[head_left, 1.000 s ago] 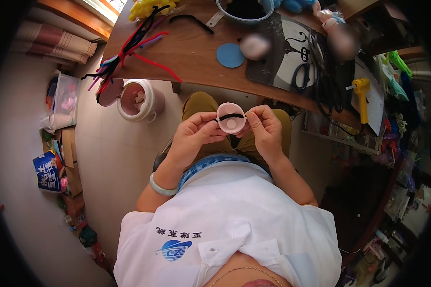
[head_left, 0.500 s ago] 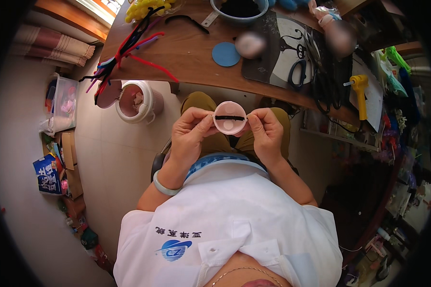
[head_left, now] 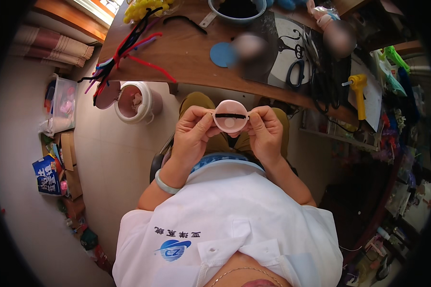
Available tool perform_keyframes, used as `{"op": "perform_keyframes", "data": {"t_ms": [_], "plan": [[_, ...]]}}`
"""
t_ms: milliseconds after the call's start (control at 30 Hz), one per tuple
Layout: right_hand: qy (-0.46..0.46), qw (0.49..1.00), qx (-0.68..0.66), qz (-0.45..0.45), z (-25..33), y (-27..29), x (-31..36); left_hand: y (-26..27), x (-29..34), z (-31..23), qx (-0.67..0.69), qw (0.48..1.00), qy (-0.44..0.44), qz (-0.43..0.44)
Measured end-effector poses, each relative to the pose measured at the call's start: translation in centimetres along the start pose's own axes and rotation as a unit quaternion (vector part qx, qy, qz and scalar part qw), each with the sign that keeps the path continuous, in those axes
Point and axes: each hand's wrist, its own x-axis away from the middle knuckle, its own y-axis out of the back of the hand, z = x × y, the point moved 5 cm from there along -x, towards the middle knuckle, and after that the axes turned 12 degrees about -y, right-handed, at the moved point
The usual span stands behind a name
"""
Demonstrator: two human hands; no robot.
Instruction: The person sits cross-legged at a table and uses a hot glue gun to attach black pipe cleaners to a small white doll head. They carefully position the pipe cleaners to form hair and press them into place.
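Over my lap, between both hands, is a small pale pink plastic cup (head_left: 230, 106), its opening facing me. Across the opening runs a short fuzzy black strip (head_left: 230, 115) that looks like a piece of pipe cleaner. My left hand (head_left: 193, 128) is closed, thumb and fingers pinching the left side of the rim by the strip's end. On the opposite side my right hand (head_left: 265, 130) pinches the rim the same way. Fingertips of both hands partly hide behind the cup.
Along the table (head_left: 196, 60) lie red, black and purple pipe cleaners (head_left: 124, 52), a blue disc (head_left: 222, 54), scissors (head_left: 295, 72) and a yellow glue gun (head_left: 359, 91). A bowl (head_left: 238, 7) of dark material stands at the back. An open bin (head_left: 139, 101) is on the floor at left.
The cup has tilted slightly between my fingers, showing more of its far inner wall. Both hands keep their pinch on the rim.
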Motion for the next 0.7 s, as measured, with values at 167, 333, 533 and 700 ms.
{"op": "perform_keyframes", "data": {"t_ms": [167,333,533,700], "plan": [[0.007,0.993,0.114,0.003,1.0,-0.5,0.1,-0.1,-0.3,-1.0,-0.035,0.999,0.029,0.018],[0.038,0.982,0.182,0.004,0.7,-1.3,0.5,-0.4,-0.3,-0.4,-0.097,0.993,0.068,0.013],[0.048,0.962,0.267,0.009,0.5,-0.9,0.7,-0.5,-0.7,-0.7,-0.177,0.982,0.068,0.010],[0.005,0.955,0.296,0.022,0.1,-0.5,0.5,0.5,-0.7,0.0,-0.176,0.983,0.061,-0.011]]}}
